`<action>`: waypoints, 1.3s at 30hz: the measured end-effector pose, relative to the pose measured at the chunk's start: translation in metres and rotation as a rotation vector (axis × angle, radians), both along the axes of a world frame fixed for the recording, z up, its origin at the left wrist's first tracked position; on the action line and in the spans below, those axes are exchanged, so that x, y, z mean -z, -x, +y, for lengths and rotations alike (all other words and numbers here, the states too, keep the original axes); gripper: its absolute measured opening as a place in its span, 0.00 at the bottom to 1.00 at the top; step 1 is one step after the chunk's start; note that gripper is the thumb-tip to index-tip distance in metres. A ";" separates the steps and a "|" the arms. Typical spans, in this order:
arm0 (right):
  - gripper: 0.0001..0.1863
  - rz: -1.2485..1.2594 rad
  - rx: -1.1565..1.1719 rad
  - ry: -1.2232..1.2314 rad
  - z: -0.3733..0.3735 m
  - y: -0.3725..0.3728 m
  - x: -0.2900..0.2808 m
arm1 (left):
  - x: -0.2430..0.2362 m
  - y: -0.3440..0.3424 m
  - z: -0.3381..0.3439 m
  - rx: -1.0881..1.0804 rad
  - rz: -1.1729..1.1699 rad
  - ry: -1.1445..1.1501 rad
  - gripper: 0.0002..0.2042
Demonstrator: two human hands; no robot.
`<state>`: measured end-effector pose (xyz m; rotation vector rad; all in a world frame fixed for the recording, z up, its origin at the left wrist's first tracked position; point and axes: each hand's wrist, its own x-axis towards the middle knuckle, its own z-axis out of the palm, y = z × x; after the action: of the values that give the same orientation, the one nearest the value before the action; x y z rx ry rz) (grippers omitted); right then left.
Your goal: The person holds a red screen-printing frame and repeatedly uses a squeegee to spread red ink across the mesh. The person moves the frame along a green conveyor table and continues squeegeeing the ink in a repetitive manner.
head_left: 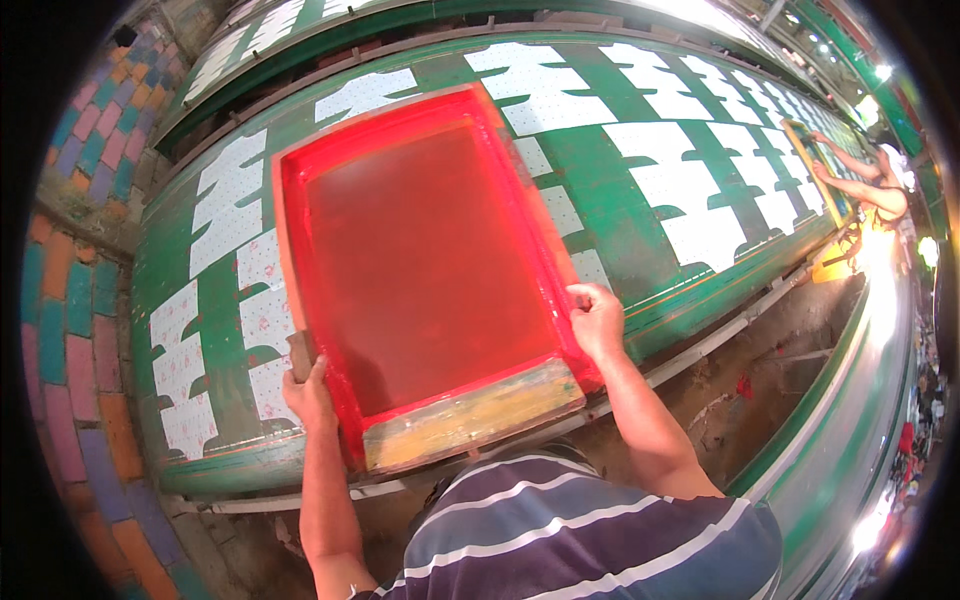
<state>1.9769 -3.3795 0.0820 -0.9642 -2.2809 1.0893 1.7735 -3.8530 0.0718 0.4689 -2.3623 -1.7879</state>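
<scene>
A large screen printing frame [430,270], its mesh and inner edges coated in red ink, is tilted above the green table in front of me. My left hand [310,395] is closed on its left side near the lower corner, beside a small brown block [302,355]. On the frame's right side, my right hand [598,318] grips the edge with curled fingers. The near bar of the frame [475,415] is smeared with yellow and grey. Under and around it lie white cut fabric pieces [180,375]; those at the left carry small red prints.
The long green table [640,290] bears rows of more white fabric pieces [665,185]. Farther along at the right, a co-worker [880,195] holds another frame [815,170]. A pipe rail [700,350] runs along the near table edge. Coloured paving bricks [95,380] lie at left.
</scene>
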 end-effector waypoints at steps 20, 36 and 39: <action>0.21 0.128 0.004 0.157 0.188 -0.079 0.055 | 0.003 -0.080 0.184 0.018 0.002 0.153 0.20; 0.29 -0.128 -1.096 -0.356 0.046 -0.123 -0.069 | 0.022 -0.076 0.192 0.043 0.007 0.234 0.23; 0.28 -0.244 -1.042 -0.506 0.022 -0.118 -0.072 | 0.014 -0.083 0.193 0.034 -0.013 0.324 0.24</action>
<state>2.0950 -3.3571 0.1538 0.3890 -3.1050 0.6261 1.8566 -3.6598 0.0578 0.3980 -2.6146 -1.3765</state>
